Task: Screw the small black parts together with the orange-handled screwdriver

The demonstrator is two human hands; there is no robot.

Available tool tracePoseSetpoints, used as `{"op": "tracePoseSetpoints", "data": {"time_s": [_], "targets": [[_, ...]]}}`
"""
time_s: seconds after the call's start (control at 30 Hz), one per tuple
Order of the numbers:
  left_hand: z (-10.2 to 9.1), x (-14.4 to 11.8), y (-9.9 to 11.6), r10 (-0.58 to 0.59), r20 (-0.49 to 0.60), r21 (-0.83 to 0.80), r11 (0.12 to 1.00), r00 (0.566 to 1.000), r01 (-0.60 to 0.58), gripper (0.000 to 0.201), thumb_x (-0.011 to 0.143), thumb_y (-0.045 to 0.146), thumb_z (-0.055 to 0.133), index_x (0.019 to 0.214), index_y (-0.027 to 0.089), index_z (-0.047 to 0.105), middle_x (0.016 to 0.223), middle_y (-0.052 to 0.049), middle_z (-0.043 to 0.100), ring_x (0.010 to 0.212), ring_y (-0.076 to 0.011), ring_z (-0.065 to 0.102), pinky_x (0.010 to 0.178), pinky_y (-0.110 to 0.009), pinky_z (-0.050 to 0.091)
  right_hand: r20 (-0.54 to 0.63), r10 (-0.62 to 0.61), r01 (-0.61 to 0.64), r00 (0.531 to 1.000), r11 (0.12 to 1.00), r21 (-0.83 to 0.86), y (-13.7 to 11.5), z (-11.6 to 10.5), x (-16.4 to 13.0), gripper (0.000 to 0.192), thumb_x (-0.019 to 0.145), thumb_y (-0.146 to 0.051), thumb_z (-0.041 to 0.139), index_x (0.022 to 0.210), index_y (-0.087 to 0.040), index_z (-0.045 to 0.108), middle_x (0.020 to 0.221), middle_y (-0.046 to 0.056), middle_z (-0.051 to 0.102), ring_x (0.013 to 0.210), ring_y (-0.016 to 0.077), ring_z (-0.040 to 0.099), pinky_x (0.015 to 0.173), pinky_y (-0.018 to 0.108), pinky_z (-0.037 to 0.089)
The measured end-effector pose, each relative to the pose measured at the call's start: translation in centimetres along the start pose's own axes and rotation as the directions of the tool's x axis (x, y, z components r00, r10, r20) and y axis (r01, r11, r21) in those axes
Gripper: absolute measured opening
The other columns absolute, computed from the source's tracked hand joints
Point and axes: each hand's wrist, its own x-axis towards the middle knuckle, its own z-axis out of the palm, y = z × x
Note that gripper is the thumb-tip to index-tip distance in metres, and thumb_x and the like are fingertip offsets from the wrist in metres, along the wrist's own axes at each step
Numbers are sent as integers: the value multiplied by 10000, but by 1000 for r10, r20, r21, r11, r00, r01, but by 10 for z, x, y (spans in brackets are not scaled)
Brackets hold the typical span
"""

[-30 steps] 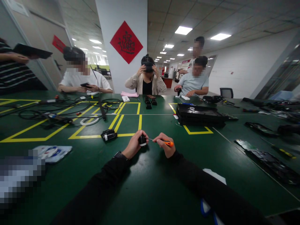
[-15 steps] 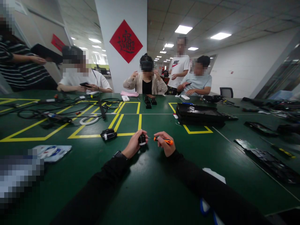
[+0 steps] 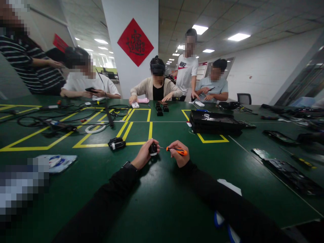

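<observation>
My left hand (image 3: pixel 143 153) is closed around a small black device (image 3: pixel 153 149) with a white band near its lower end, held just over the green table. In my right hand (image 3: pixel 179 152) is an orange and black screwdriver (image 3: pixel 181 152), gripped between thumb and fingers. Its thin shaft points left at the side of the device; whether the tip touches is too small to tell. To the left lies a similar black piece with a white band (image 3: pixel 117 143), resting by the yellow tape.
Black cables (image 3: pixel 63 126) and a white cable coil (image 3: pixel 95 128) spread over the left. A long black casing (image 3: pixel 215 122) stands right of centre. Circuit parts (image 3: pixel 288 170) and a yellow-black screwdriver (image 3: pixel 303 162) lie at right. Several people sit or stand across the table (image 3: pixel 162 202).
My hands keep nearly the same pose with device and screwdriver. Across the table, the headset wearer's hands have come down to the tabletop, and the standing person at the back leans toward it.
</observation>
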Motion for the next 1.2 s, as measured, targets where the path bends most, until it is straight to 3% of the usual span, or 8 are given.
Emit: {"op": "tracePoseSetpoints", "data": {"time_s": [0.2, 0.33, 0.43, 0.73, 0.93, 1.1, 1.2], "targets": [[-2, 1, -1, 16, 1, 24, 1000, 1000, -16, 260, 758, 396, 507, 819, 145, 536, 715, -26, 570, 583, -113, 570, 557, -233, 459, 36, -82, 86, 996, 989, -123, -7, -1, 2, 93, 668, -201, 550, 741, -167, 598, 711, 21, 563, 628, 127, 511, 571, 247, 405], [-4, 2, -3, 27, 30, 53, 998, 999, -28, 253, 756, 390, 513, 842, 153, 532, 741, -27, 570, 599, -114, 572, 562, -231, 455, 10, 11, -11, 1000, 999, -49, -3, 1, 2, 161, 756, -268, 493, 844, -164, 579, 584, -18, 511, 480, 84, 457, 468, 210, 368], [-4, 3, -4, 25, 26, 52, 998, 999, -27, 261, 766, 400, 495, 849, 155, 526, 740, -28, 572, 592, -113, 571, 554, -232, 456, 4, 44, -44, 999, 999, -12, -1, 2, 1, 145, 763, -270, 486, 814, -158, 563, 563, -22, 522, 441, 79, 460, 441, 205, 368], [-5, 2, -4, 39, 64, 36, 999, 997, -41, 270, 791, 398, 464, 879, 149, 518, 761, -32, 567, 625, -119, 573, 585, -242, 465, -17, -44, 42, 999, 993, -113, -3, 0, -2, 106, 730, -221, 510, 766, -151, 581, 624, 6, 562, 504, 95, 488, 478, 217, 378], [-6, 3, -4, 50, 58, 26, 998, 997, -51, 257, 793, 388, 465, 880, 151, 513, 759, -28, 567, 625, -116, 572, 593, -243, 466, 33, -152, 156, 988, 967, -200, -5, 0, 0, 88, 688, -208, 552, 725, -169, 622, 699, 23, 567, 624, 124, 510, 602, 261, 406], [-5, 4, -4, 36, 37, 18, 999, 999, -37, 264, 789, 397, 465, 874, 151, 514, 738, -25, 570, 607, -117, 572, 582, -249, 468, -8, -2, 1, 1000, 996, -84, -1, 1, 2, 174, 739, -260, 519, 861, -165, 599, 599, -12, 543, 494, 95, 486, 488, 227, 382], [-5, 3, -3, 32, 29, 17, 999, 999, -33, 264, 790, 397, 464, 869, 151, 515, 739, -25, 573, 606, -116, 573, 580, -249, 469, -15, 44, -44, 999, 999, -28, 1, 1, 2, 150, 747, -264, 509, 817, -156, 586, 622, 0, 569, 474, 94, 508, 461, 219, 385]]}}
